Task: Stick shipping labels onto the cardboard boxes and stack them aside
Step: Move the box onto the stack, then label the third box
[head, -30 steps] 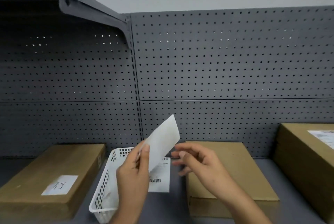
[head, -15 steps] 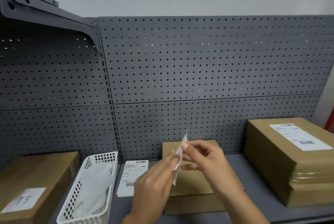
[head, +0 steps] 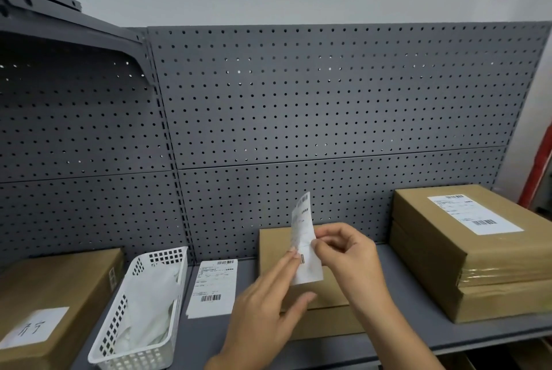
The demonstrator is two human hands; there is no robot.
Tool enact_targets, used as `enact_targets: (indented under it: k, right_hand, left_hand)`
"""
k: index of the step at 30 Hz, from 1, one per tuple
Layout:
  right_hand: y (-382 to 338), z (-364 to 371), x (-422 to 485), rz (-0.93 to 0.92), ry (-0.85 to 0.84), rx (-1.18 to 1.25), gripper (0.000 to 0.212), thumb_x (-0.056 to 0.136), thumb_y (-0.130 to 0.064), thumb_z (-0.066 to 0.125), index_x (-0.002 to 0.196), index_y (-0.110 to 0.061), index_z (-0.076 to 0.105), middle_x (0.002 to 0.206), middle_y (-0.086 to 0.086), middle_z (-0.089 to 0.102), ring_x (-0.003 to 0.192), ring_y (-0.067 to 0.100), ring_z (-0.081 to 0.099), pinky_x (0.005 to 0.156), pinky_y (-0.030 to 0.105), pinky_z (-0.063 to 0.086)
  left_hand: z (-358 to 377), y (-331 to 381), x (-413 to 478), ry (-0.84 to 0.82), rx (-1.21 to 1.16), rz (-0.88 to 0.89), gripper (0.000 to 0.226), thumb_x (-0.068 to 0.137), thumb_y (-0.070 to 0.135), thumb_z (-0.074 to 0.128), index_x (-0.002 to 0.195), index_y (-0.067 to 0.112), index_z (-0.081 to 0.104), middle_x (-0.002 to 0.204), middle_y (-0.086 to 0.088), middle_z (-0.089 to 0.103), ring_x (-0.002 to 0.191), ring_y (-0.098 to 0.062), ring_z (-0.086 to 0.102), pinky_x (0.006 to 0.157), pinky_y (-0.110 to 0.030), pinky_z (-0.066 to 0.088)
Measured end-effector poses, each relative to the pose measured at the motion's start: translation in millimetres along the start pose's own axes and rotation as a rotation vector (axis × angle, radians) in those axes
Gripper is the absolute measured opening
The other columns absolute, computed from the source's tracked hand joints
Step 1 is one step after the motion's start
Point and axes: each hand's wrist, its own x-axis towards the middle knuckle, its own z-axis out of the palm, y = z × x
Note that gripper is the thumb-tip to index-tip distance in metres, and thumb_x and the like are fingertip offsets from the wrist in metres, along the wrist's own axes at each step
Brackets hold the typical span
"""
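Shipping label [head: 301, 220] is held upright over the middle cardboard box [head: 328, 295], printed side showing. Right hand [head: 352, 259] pinches its right edge. Left hand [head: 268, 307] has straight fingers, tips touching its left edge. Right of that box is a labelled box stack [head: 478, 265]; left of it are loose labels [head: 213, 286], then a white basket [head: 116, 319], all on the shelf [head: 209, 339]

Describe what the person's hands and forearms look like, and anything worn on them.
The left hand and the right hand are bare: no gloves, rings, watch or bracelet show. The right forearm is bare too, with no sleeve in view. The fingers have short, unpainted nails where they show.
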Motion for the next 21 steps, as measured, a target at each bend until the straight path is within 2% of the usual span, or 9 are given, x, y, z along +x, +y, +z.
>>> enact_targets:
  k: [2,4,6,9,11,13,16,19,21]
  right_hand:
    - [-2,-6,2,-0.007,0.017,0.052,0.018,0.087,0.007,0.069,0.095,-0.008,0.073,0.083,0.011,0.077,0.081,0.026,0.073,0.078,0.039,0.057]
    - [-4,-11,2,-0.02,0.005,0.112,0.022,0.088,0.011,0.067,0.101,-0.007,0.069,0.087,0.013,0.078,0.084,0.026,0.07,0.079,0.036,0.054]
    - [-6,-14,1,-0.047,-0.03,0.144,0.028,0.089,0.012,0.066,0.109,-0.007,0.064,0.089,0.013,0.079,0.086,0.027,0.069,0.081,0.034,0.054]
    - [-5,-18,2,-0.097,-0.042,0.119,0.036,0.09,0.009,0.069,0.118,-0.011,0.06,0.088,0.013,0.079,0.089,0.037,0.07,0.084,0.035,0.054]
    - [1,-22,5,-0.109,-0.037,0.06,0.039,0.09,0.007,0.07,0.121,-0.014,0.058,0.087,0.011,0.079,0.089,0.035,0.071,0.082,0.034,0.054]
    - [11,-26,11,-0.1,-0.036,-0.062,0.046,0.091,0.003,0.07,0.126,-0.021,0.054,0.086,0.005,0.078,0.082,0.023,0.072,0.079,0.033,0.053]
    - [29,-34,24,-0.114,-0.03,-0.293,0.058,0.092,-0.005,0.07,0.134,-0.034,0.044,0.087,-0.004,0.077,0.076,0.007,0.069,0.072,0.025,0.053]
    - [42,-41,38,-0.159,-0.11,-0.491,0.051,0.097,-0.01,0.064,0.13,-0.043,0.042,0.098,-0.011,0.073,0.081,0.004,0.069,0.062,0.02,0.052]
    - [51,-45,46,-0.177,-0.18,-0.568,0.042,0.1,-0.011,0.06,0.123,-0.044,0.046,0.107,-0.012,0.067,0.086,0.006,0.068,0.062,0.02,0.053]
  left_hand:
    - [-2,8,2,-0.021,-0.242,-0.24,0.051,0.102,0.057,0.054,0.15,0.04,0.05,0.154,0.029,0.048,0.141,0.008,0.045,0.109,-0.009,0.038]
    - [-2,13,10,0.008,-0.547,-0.49,0.041,0.103,0.058,0.049,0.142,0.046,0.052,0.143,0.032,0.056,0.135,0.01,0.05,0.108,-0.012,0.04]
    - [-3,15,23,0.001,-0.781,-0.682,0.04,0.098,0.056,0.054,0.136,0.045,0.053,0.13,0.033,0.065,0.125,0.013,0.057,0.106,-0.018,0.043]
    - [2,12,34,-0.001,-1.029,-0.83,0.038,0.098,0.036,0.064,0.135,0.03,0.058,0.121,0.014,0.076,0.119,-0.001,0.067,0.106,-0.029,0.049]
    - [5,11,37,0.035,-1.025,-0.863,0.037,0.098,0.023,0.07,0.134,0.025,0.059,0.11,-0.003,0.078,0.107,-0.011,0.073,0.101,-0.035,0.054]
    - [9,8,39,0.067,-0.922,-0.869,0.039,0.096,0.016,0.074,0.131,0.024,0.06,0.102,-0.01,0.078,0.098,-0.015,0.076,0.092,-0.029,0.056]
    - [12,2,47,0.062,-0.807,-0.887,0.046,0.089,0.017,0.082,0.128,0.024,0.058,0.091,-0.007,0.08,0.092,-0.018,0.077,0.091,-0.028,0.054]
    - [15,-5,57,0.01,-0.753,-0.903,0.051,0.086,0.021,0.085,0.127,0.025,0.055,0.087,-0.001,0.082,0.088,-0.01,0.076,0.085,-0.024,0.05]
    - [20,-9,61,-0.014,-0.688,-0.89,0.052,0.085,0.022,0.086,0.127,0.025,0.054,0.085,0.003,0.082,0.083,-0.003,0.075,0.076,-0.017,0.047]
